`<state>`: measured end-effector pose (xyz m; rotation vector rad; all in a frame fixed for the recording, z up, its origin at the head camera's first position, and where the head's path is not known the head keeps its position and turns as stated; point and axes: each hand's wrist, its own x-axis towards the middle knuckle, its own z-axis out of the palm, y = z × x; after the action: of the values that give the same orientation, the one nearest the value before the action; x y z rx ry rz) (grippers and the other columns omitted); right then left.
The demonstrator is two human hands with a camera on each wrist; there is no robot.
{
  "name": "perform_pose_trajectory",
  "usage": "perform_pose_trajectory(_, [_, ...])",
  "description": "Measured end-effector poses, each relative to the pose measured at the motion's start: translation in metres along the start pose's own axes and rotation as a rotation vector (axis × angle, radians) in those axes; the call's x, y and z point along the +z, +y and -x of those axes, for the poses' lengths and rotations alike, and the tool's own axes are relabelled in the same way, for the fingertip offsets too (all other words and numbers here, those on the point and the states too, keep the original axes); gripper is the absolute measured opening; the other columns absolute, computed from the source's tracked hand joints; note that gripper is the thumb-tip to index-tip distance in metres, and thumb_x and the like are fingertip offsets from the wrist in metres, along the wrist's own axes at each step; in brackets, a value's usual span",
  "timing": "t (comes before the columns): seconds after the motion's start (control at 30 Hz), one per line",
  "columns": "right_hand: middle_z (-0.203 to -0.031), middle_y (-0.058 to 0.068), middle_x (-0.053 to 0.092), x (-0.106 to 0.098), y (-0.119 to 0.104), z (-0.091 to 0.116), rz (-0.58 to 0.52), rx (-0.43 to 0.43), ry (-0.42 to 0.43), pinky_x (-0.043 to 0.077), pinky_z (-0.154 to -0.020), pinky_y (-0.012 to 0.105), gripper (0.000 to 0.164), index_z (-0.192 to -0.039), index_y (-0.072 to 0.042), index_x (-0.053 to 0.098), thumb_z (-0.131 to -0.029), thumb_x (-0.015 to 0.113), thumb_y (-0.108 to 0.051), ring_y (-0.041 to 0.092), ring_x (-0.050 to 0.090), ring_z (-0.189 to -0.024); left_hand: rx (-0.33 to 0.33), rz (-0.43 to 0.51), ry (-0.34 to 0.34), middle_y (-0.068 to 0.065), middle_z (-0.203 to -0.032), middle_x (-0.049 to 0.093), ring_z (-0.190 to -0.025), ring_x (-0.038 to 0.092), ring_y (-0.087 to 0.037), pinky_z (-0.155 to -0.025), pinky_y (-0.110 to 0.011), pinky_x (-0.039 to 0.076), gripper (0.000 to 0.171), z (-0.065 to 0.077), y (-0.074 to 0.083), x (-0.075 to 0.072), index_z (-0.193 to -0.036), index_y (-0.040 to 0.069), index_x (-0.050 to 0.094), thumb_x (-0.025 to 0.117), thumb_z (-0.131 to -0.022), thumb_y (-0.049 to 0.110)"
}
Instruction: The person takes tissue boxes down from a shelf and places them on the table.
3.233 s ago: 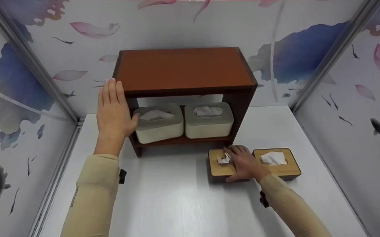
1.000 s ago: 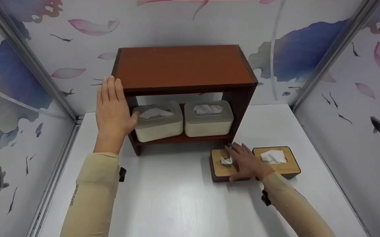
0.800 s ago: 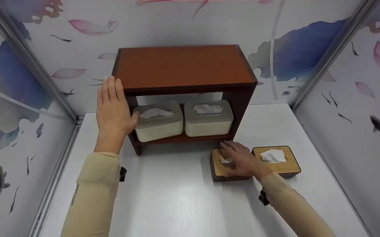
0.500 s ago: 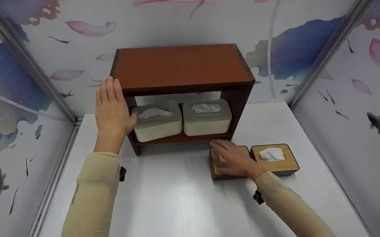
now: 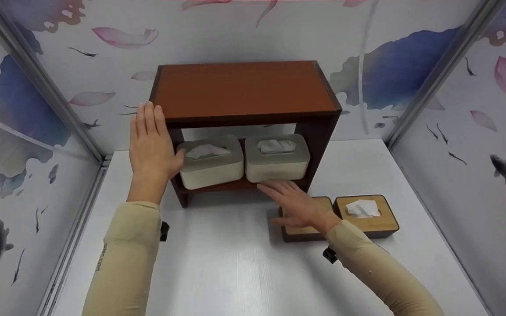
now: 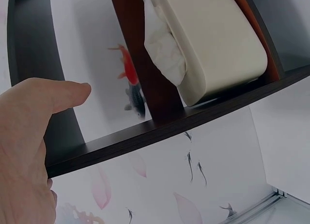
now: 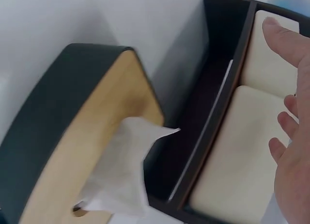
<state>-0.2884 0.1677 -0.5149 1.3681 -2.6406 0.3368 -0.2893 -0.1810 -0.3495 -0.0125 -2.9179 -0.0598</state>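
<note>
My left hand point(image 5: 151, 151) lies flat along the left side of a reddish-brown wooden shelf point(image 5: 244, 87), fingers straight, thumb over its front edge. Inside stand two cream tissue boxes with grey lids: the left box point(image 5: 213, 173) sits slightly askew, the right box point(image 5: 279, 170) straighter. My right hand point(image 5: 299, 208), fingers spread and holding nothing, hovers over a dark tissue box with a wooden lid point(image 5: 306, 237) and hides its tissue. Its fingertips overlap the shelf's lower board in the head view. The right wrist view shows that box's tissue point(image 7: 121, 171) sticking out.
A second wooden-lidded tissue box point(image 5: 389, 224) stands just right of the first on the white table point(image 5: 235, 272). Printed panels with fish and petals wall in the back and both sides; metal rails point(image 5: 77, 237) run along their corners.
My right hand has lifted off the nearer wooden-lidded box and moved left toward the shelf's front. That box shifted slightly right earlier. My left hand keeps its place.
</note>
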Motion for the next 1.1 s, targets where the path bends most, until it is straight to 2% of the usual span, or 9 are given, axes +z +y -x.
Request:
perform_pose_trajectory(0.13, [-0.155, 0.009, 0.035, -0.004, -0.002, -0.008, 0.029, -0.031, 0.018, 0.031, -0.116, 0.049, 0.095, -0.154, -0.011, 0.026, -0.080, 0.077, -0.043, 0.027, 0.034, -0.143, 0.002, 0.001, 0.002, -0.023, -0.161, -0.007, -0.151, -0.007, -0.038, -0.125, -0.048, 0.000, 0.103, 0.000, 0.000, 0.000, -0.152, -0.002, -0.008, 0.061, -0.090, 0.044])
perform_pose_trajectory(0.37, [-0.157, 0.008, 0.031, -0.013, -0.002, -0.017, 0.060, 0.006, -0.007, 0.027, -0.119, 0.049, 0.093, -0.155, -0.012, 0.025, -0.083, 0.074, -0.046, 0.024, 0.030, -0.146, 0.001, 0.008, 0.004, -0.023, -0.161, -0.008, -0.151, -0.006, -0.037, -0.125, -0.048, 0.000, 0.103, 0.000, 0.000, 0.000, -0.152, -0.002, -0.008, 0.062, -0.090, 0.044])
perform_pose_trajectory(0.5, [-0.157, 0.009, 0.031, -0.017, 0.000, -0.023, 0.079, 0.006, 0.001, 0.026, -0.119, 0.051, 0.094, -0.155, -0.011, 0.024, -0.083, 0.075, -0.045, 0.026, 0.030, -0.146, 0.000, 0.012, 0.006, -0.023, -0.161, -0.007, -0.151, -0.006, -0.037, -0.125, -0.047, 0.000, 0.103, -0.001, 0.000, -0.001, -0.152, -0.002, -0.007, 0.062, -0.090, 0.043])
perform_pose_trajectory(0.73, [-0.159, 0.010, 0.027, -0.024, 0.008, -0.030, 0.093, 0.052, -0.035, 0.023, -0.121, 0.051, 0.099, -0.156, -0.014, 0.019, -0.082, 0.074, -0.051, 0.026, 0.026, -0.148, 0.004, 0.012, -0.011, -0.023, -0.161, -0.009, -0.151, -0.007, -0.037, -0.125, -0.048, 0.000, 0.102, 0.000, -0.001, -0.001, -0.152, -0.002, -0.009, 0.060, -0.091, 0.043])
perform_pose_trajectory(0.93, [-0.156, 0.010, 0.031, -0.029, 0.014, -0.038, 0.104, 0.078, -0.022, 0.022, -0.121, 0.052, 0.094, -0.155, -0.014, 0.024, -0.083, 0.073, -0.050, 0.028, 0.027, -0.147, 0.005, -0.002, -0.005, -0.023, -0.161, -0.009, -0.151, -0.007, -0.037, -0.125, -0.048, 0.000, 0.101, 0.000, -0.001, -0.001, -0.152, -0.002, -0.008, 0.060, -0.091, 0.042])
perform_pose_trajectory(1.1, [-0.159, 0.013, 0.027, -0.033, 0.019, -0.046, 0.099, 0.095, -0.026, 0.024, -0.120, 0.054, 0.093, -0.154, -0.014, 0.028, -0.082, 0.075, -0.048, 0.028, 0.024, -0.149, 0.001, -0.005, -0.011, -0.022, -0.161, -0.009, -0.151, -0.008, -0.037, -0.125, -0.047, -0.001, 0.099, 0.000, 0.000, 0.000, -0.152, -0.001, -0.009, 0.059, -0.092, 0.039])
